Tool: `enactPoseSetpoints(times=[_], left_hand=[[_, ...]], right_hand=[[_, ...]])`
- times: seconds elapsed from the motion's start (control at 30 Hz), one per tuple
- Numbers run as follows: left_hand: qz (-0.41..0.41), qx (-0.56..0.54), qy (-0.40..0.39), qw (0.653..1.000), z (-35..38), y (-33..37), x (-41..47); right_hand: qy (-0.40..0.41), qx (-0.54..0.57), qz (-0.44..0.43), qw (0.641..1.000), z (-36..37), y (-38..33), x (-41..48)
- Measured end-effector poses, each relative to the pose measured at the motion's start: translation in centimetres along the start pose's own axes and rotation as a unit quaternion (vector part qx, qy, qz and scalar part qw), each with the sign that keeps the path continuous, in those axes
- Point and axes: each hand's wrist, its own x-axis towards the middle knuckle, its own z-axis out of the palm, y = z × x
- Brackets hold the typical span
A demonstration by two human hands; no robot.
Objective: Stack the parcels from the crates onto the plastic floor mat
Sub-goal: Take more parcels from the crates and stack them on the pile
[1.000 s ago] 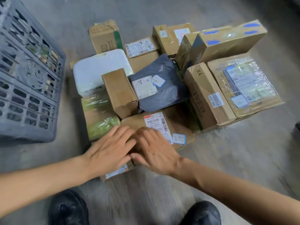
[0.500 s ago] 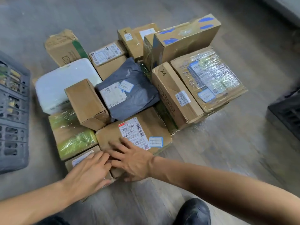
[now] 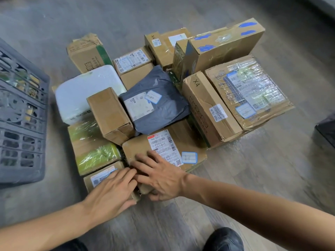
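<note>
Both hands lie flat with fingers straight, holding nothing. The left hand [image 3: 112, 189] presses on the small labelled box [image 3: 98, 178] directly under it, and the right hand [image 3: 161, 178] presses on the flat brown parcel [image 3: 137, 149], which runs forward from its palm and under the grey poly mailer [image 3: 163, 113]. The two parcels touch at the pile's near edge, fingertips meeting over the seam. The grey crate [image 3: 21, 124] stands well off to the left, so the left hand seems better placed to reach it.
</note>
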Motion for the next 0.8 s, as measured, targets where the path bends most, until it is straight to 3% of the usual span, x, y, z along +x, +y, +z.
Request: enactPoseSetpoints(times=[0.1,0.2,0.23,0.3,0.37,0.5,0.57,0.8], left_hand=[[-0.029,-0.042,0.025,0.998,-0.8,-0.8,-1.6],[-0.199,-0.157,0.109,0.961,-1.1,-1.9,-3.7],[-0.297,-0.212,0.127,0.922,-0.8,-2.3,-4.3],[-0.479,-0.319,0.132,0.807,-0.3,-3.1,-5.1],[-0.566,-0.42,0.077,0.705,1.5,-4.3,-6.0],[-0.602,-0.577,-0.048,0.55,3.2,-3.2,-6.1],[-0.585,-0.614,-0.075,0.525,3.9,-2.2,-5.4],[-0.57,-0.665,-0.025,0.482,4.3,-1.3,-3.4]], right_hand=[[0.013,0.014,-0.011,1.0,0.0,-0.4,0.2],[0.013,0.029,-0.031,0.999,-0.1,-1.4,1.0],[0.009,0.027,-0.038,0.999,0.0,-1.7,1.3],[-0.005,0.018,-0.045,0.999,0.1,-2.2,1.9],[-0.021,0.01,-0.045,0.999,0.3,-2.7,2.5],[-0.045,-0.005,-0.043,0.998,0.8,-3.1,3.1],[-0.054,-0.008,-0.038,0.998,1.2,-3.1,3.1],[-0.073,-0.026,-0.035,0.996,2.4,-2.6,3.1]])
